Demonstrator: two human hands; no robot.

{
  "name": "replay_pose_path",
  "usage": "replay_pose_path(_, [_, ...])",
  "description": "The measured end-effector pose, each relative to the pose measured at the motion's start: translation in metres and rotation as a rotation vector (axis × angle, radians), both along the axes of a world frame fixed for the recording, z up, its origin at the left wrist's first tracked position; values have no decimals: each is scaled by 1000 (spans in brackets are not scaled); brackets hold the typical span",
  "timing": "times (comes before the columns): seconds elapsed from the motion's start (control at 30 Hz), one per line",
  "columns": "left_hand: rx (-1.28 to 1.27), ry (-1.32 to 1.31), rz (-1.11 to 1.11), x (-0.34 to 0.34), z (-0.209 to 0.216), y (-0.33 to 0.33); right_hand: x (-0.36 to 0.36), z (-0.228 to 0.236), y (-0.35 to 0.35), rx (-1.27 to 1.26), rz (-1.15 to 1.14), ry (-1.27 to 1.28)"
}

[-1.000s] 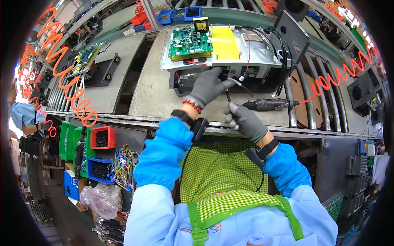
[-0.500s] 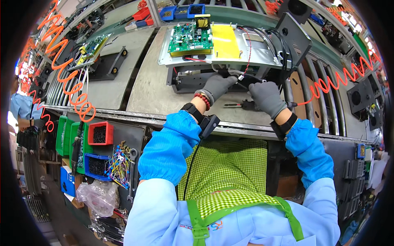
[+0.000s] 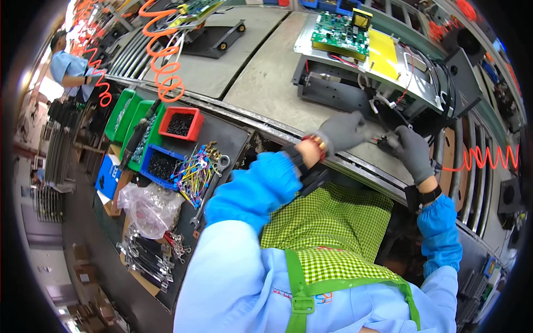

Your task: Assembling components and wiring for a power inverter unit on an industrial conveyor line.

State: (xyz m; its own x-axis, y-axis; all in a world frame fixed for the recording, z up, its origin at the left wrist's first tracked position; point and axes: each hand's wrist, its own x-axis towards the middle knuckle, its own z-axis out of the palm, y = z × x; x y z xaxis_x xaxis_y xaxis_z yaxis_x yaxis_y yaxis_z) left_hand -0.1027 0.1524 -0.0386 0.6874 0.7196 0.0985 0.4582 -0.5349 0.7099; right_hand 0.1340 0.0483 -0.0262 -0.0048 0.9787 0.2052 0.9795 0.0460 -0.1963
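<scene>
My left hand, in a grey glove, is over the bench's front edge, nearer to me than the dark metal housing. Motion smears its fingers, so their hold cannot be made out. My right hand, also gloved, has its fingers curled just right of the left. What it grips, if anything, is hidden. A dark tool lies partly under its fingers. Above the housing, a metal plate carries a green circuit board and a yellow sheet. Black cables and a thin red wire hang at its right side.
Left of me are green bins, a red bin and a blue bin of small parts, coloured cable pieces and a wrench. Coiled orange hoses hang both sides. Another person stands far left.
My view has swung left, so the housing sits further right. My left hand has come out from under the plate toward me. My right hand has drawn back from the housing.
</scene>
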Motion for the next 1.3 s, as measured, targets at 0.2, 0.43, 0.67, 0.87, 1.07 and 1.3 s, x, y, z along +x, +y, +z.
replay_pose_path(0.2, [245, 350, 226, -201, 39, -6, 16, -5, -46, -14, -36, -63])
replay_pose_path(0.43, [188, 670, 388, -325, 24, 13, 50, -6, -63, -157, -88, -86])
replay_pose_path(0.67, [300, 796, 365, -313, -1, 19, 82, -1, -67, -251, -39, 19])
replay_pose_path(0.87, [326, 801, 300, -320, 1, 20, 55, 4, -77, -228, 52, 30])
replay_pose_path(1.07, [316, 719, 310, -325, 7, 13, 61, -5, -129, -187, -44, 74])
replay_pose_path(1.3, [171, -240, 341, -221, 60, -2, 29, -20, -218, -143, -241, 790])
